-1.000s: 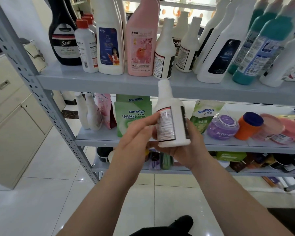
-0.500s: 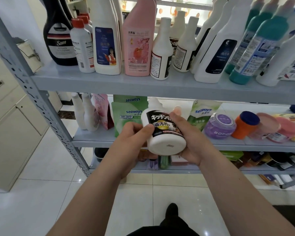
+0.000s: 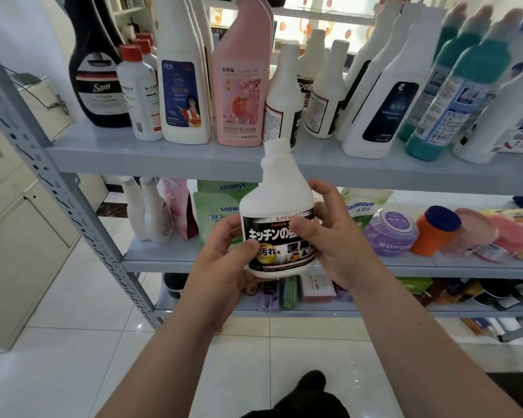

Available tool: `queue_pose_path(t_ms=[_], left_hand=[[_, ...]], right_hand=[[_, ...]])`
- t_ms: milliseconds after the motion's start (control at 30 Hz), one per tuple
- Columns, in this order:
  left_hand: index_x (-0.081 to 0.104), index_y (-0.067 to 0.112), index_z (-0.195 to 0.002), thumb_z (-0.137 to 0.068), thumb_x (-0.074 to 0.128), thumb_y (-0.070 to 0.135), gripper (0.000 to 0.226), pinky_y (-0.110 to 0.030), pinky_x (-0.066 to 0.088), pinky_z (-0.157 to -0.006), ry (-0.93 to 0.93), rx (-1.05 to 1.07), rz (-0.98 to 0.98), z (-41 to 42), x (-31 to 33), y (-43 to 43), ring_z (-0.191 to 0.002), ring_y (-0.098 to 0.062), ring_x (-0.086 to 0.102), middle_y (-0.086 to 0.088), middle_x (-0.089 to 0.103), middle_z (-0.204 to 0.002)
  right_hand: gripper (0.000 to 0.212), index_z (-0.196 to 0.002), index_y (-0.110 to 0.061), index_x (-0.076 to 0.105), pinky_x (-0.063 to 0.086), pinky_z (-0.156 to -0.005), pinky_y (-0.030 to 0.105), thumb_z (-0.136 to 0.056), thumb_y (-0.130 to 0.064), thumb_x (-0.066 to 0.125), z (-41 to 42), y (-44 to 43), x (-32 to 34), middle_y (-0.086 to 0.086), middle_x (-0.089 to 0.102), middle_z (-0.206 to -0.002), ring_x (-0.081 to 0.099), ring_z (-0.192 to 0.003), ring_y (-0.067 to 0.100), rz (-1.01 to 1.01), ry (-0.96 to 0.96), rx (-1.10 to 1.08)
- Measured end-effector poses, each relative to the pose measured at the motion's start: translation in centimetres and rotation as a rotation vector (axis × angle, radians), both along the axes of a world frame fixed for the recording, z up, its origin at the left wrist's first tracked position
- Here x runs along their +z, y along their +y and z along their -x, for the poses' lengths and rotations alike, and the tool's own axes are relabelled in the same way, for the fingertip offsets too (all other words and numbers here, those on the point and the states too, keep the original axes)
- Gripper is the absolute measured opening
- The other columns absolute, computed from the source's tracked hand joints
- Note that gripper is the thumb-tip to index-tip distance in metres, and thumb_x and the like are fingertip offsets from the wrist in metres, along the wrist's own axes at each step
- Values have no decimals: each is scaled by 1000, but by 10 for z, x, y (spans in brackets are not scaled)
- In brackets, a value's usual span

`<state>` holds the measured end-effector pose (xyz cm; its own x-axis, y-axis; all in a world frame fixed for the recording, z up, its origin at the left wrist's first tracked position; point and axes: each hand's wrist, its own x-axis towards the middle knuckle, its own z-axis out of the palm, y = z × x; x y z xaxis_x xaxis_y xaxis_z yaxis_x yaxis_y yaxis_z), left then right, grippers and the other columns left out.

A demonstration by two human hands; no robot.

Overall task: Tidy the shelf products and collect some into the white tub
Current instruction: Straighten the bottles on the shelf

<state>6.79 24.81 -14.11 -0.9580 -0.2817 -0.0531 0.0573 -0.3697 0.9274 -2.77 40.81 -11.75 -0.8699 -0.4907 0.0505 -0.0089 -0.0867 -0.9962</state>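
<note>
One white bottle [image 3: 280, 200] stands upright, gripped round its sides by the left hand [image 3: 221, 260] and right hand [image 3: 338, 242], near the middle shelf [image 3: 151, 263]; no white tub in sight, so collecting looks barely begun.

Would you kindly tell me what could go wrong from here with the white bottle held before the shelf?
The white bottle is gripped by the left hand and right hand above a tiled floor; a slip could drop it. On the top shelf, the pink bottle and a matching bottle stand close together, so sliding it in might topple them.
</note>
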Motion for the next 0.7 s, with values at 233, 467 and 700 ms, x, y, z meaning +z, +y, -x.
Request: queue_pose_path(t_ms=[233, 467, 700], left_hand=[[57, 42, -118, -72, 77, 43, 50, -45, 57, -96, 105, 193, 443, 25, 22, 15, -121, -12, 62, 6, 60, -129], [40, 48, -107, -77, 86, 22, 61, 0, 34, -90, 194, 318, 828, 70, 53, 44, -109, 24, 37, 12, 43, -120], [43, 30, -138, -95, 66, 29, 49, -35, 55, -94, 307, 142, 1062, 111, 72, 38, -111, 2, 51, 12, 37, -133]], right_hand=[[54, -128, -56, 57, 52, -95, 48, -76, -42, 62, 21, -1, 37, -8, 68, -123, 63, -117, 20, -116, 163, -12], [21, -114, -41, 58, 53, -101, 48, -96, -47, 64, 61, 4, 117, -16, 67, -109, 65, -107, 9, -309, 332, -220], [27, -119, -25, 60, 44, -69, 17, -97, -41, 64, 108, 8, 151, -15, 62, -101, 57, -86, -4, -563, 562, -377]])
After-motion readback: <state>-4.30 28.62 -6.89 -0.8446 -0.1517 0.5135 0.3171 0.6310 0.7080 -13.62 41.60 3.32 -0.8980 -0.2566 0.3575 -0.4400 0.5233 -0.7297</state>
